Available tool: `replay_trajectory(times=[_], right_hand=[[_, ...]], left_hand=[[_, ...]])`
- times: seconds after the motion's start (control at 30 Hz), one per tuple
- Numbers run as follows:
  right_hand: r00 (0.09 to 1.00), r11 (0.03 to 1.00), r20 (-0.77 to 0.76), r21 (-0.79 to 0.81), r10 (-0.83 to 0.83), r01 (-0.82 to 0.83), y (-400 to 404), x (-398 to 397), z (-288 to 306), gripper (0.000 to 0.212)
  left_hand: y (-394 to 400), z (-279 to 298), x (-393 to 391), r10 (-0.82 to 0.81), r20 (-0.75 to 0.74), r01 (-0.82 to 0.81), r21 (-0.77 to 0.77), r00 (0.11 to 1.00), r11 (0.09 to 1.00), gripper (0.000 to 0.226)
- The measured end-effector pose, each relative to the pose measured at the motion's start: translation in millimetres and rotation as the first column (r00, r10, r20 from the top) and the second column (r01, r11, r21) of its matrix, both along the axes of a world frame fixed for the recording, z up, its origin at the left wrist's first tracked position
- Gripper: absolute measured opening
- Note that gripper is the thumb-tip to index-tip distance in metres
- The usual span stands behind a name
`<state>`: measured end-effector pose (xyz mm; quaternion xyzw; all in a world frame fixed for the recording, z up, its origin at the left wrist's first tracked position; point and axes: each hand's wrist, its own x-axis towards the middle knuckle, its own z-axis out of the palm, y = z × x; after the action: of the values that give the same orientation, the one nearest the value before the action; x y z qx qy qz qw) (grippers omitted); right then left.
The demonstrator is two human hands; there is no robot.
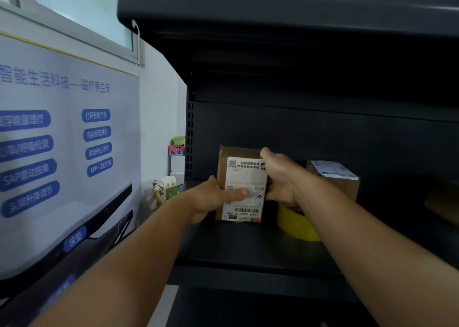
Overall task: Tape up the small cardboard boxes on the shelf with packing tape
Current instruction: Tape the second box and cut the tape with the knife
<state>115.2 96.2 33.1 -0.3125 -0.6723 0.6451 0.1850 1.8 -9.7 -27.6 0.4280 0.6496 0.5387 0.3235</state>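
While left hand (211,200) holds the box (242,185), right hand (278,175) grips its edge.

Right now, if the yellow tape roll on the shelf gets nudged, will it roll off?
Probably not. The yellow tape roll seems to lie flat on the shelf, so a nudge should slide it, not roll it. It sits back from the front edge, partly behind the right hand. It looks stiff and likely light enough to lift one-handed.

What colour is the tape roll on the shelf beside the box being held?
Yellow. The tape roll shows best in the head view, partly hidden behind the right forearm.
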Motion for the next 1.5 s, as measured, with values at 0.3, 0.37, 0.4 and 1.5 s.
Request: replay_trajectory(times=[0.3, 0.37, 0.4, 1.5], right_hand=[[1.0, 0.981, 0.005, 0.192, -0.021, 0.02, 15, 3, 13, 0.06], [0.996, 0.959, 0.054, 0.281, -0.064, 0.046, 20, 1, 13, 0.069], [0.992, 0.944, 0.09, 0.327, -0.088, 0.054, 22, 0, 12, 0.074], [0.685, 0.673, 0.634, 0.684, -0.358, -0.281, 2, 42, -18, 0.05]], left_hand=[[-3, 38, -12, 0.321, -0.145, -0.286, 0.215, 0.936, 0.934, 0.047], [-1, 45, -18, 0.451, -0.19, -0.405, 0.235, 0.872, 0.884, 0.039], [-1, 48, -21, 0.525, -0.194, -0.476, 0.249, 0.829, 0.844, 0.039], [52, 40, 16, 0.408, -0.494, -0.253, 0.35, 0.768, 0.902, 0.045]])
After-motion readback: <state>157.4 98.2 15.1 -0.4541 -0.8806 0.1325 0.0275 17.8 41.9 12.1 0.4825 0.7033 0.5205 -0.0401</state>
